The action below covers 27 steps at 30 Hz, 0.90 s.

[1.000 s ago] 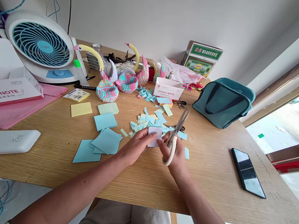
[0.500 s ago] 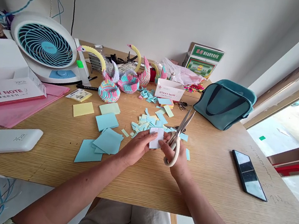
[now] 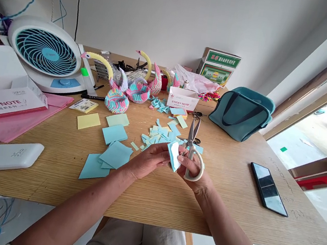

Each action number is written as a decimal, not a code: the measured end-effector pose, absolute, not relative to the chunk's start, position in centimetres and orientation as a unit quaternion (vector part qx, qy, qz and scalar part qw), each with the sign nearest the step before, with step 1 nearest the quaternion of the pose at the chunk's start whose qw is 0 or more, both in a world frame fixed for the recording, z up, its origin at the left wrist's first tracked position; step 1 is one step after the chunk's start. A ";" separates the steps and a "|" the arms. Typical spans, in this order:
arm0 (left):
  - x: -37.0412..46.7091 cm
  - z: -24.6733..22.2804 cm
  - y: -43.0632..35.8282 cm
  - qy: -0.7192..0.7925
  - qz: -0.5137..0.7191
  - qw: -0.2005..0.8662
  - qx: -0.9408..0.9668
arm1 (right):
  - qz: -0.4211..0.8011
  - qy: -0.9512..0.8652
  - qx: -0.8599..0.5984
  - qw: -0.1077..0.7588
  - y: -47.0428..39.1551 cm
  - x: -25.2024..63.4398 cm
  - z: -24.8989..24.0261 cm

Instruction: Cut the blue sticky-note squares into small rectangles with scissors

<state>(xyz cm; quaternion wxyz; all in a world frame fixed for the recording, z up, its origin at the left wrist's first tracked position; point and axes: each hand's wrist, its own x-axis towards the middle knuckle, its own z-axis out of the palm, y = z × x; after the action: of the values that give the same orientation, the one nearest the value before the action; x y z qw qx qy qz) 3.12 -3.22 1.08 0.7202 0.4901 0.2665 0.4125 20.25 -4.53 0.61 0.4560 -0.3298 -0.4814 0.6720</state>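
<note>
The work looks partway through: a loose heap of cut paper strips (image 3: 161,137) lies on the table (image 3: 228,181) just beyond the hands, while blue sheets (image 3: 115,154), a pale green sheet (image 3: 117,119) and a yellow sheet (image 3: 88,121) to the left still look whole and uncut. Farther off, several colourful paper swans (image 3: 116,101) stand assembled. The small folded paper (image 3: 173,155), blue with a white face, is raised over the near middle of the table, and whether it has been trimmed yet I cannot tell. The left hand (image 3: 152,155) pinches it from the left between thumb and fingers; the right hand (image 3: 194,169) grasps the white-handled scissors (image 3: 190,144), its thumb also pressing on the paper's right edge. The paper's long axis runs roughly near to far, its far end leaning left, with the white face turned up and rightward. The scissors lie nearly alongside: handles near and right, tips pointing far, blades parted in a narrow V and clear of the paper.
</note>
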 end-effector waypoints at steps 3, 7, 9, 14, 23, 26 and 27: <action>3.1 1.1 -3.2 0.258 0.411 0.714 0.505 | 0.678 -0.473 -0.326 0.459 -4.4 20.1 0.7; 3.2 0.9 -2.9 0.264 0.420 0.728 0.474 | 0.655 -0.481 -0.350 0.465 -4.5 19.6 0.7; 3.3 0.8 -2.8 0.267 0.444 0.736 0.436 | 0.615 -0.469 -0.370 0.515 -4.6 19.3 0.6; 3.9 0.9 -3.2 0.273 0.477 0.726 0.413 | 0.425 -0.463 -0.478 0.614 -4.8 19.3 -0.1; 4.9 0.6 -3.9 0.387 0.508 0.628 0.444 | 0.378 -0.508 -0.486 0.602 -5.2 18.3 -0.8; 4.4 0.5 -3.5 0.395 0.514 0.592 0.479 | 0.378 -0.521 -0.496 0.582 -5.2 18.2 -0.5; 4.2 0.5 -3.4 0.400 0.511 0.570 0.504 | 0.383 -0.526 -0.500 0.572 -5.2 18.3 -0.4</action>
<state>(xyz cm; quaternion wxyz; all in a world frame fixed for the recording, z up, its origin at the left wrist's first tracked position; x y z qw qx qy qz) 4.19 -3.40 0.55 0.5700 0.5037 0.3999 0.5113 18.33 -5.21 -0.40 0.5722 -0.4997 -0.5257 0.3828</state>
